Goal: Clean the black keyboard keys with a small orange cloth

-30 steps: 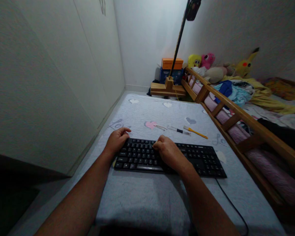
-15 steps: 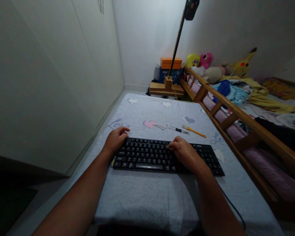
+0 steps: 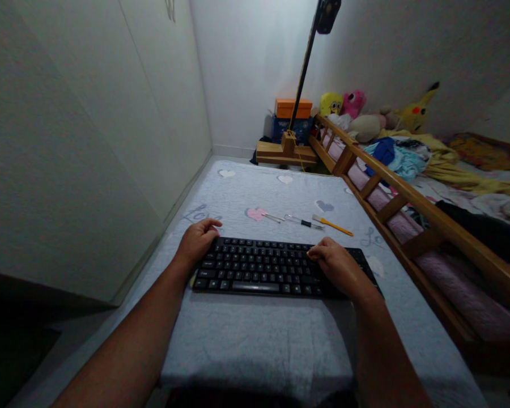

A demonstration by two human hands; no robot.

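A black computer keyboard [image 3: 255,269] lies flat on the cloth-covered table in front of me. My left hand [image 3: 198,241] grips its upper left corner, with the fingers curled at the edge. Over the right part of the keys, my right hand [image 3: 334,263] is closed in a pinch, its fingertips down on the keyboard. Whatever small thing the pinch may hold is hidden. Beyond the keyboard lie thin cotton swabs [image 3: 273,217], a thin metal tool with a black grip [image 3: 306,223] and a yellow-handled brush [image 3: 338,228].
A pale blue patterned cloth [image 3: 255,345] covers the table. To the right runs a wooden bed rail [image 3: 395,178], with bedding and plush toys behind it. A white cabinet [image 3: 97,124] stands on the left. At the back, a black pole [image 3: 305,73] rises from a wooden base [image 3: 276,150].
My right hand has slid to the right along the keys, uncovering more of the middle. My left hand stays at the keyboard's left end. The whole view has shifted slightly.
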